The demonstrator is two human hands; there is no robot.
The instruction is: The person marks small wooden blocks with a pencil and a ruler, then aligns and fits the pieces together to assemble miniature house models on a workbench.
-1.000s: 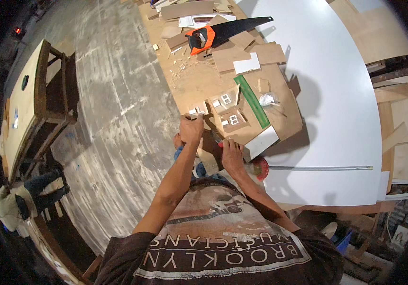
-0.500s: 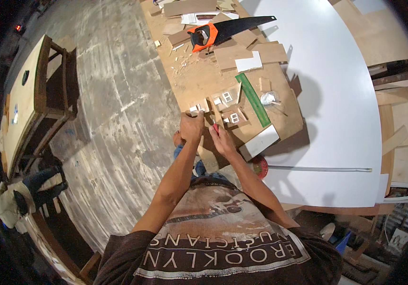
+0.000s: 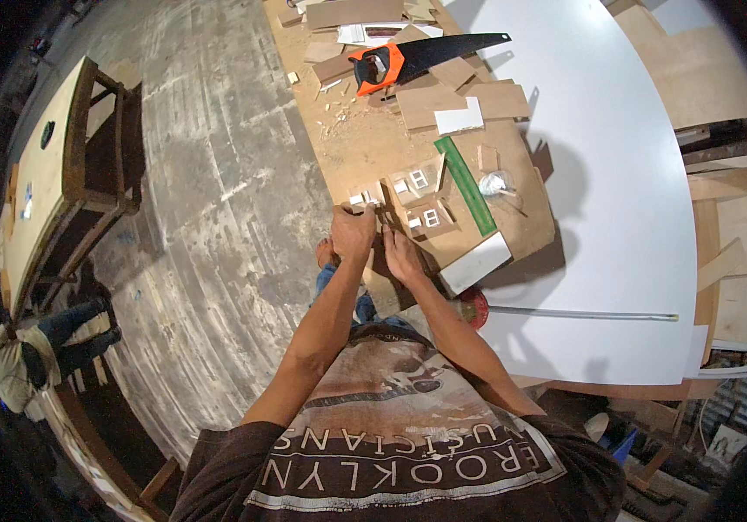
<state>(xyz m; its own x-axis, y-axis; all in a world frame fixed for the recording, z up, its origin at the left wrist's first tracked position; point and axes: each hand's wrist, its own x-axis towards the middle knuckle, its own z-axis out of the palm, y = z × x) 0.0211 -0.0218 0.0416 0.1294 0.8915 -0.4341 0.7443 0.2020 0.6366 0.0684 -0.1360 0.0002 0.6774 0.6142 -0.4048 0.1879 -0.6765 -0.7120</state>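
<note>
My left hand (image 3: 352, 233) and my right hand (image 3: 401, 254) are close together at the near edge of a cardboard model (image 3: 430, 213), a small brown building with little white windows. Both hands have fingers curled on a cardboard piece at the model's near left corner; what exactly each one pinches is hidden by the fingers. The model sits on a brown cardboard sheet (image 3: 521, 217) on a long workbench (image 3: 356, 148). A green strip (image 3: 467, 184) lies along the model's far side and a white block (image 3: 476, 263) at its right end.
A handsaw with an orange handle (image 3: 408, 59) lies further up the bench among cardboard offcuts and paper. A large white board (image 3: 617, 191) is to the right, with a long thin rod (image 3: 582, 313) on it. A wooden table (image 3: 52, 183) stands left on the concrete floor.
Both hands stayed at the model's near corner; the right hand shifted slightly closer to the left, working the same cardboard piece.
</note>
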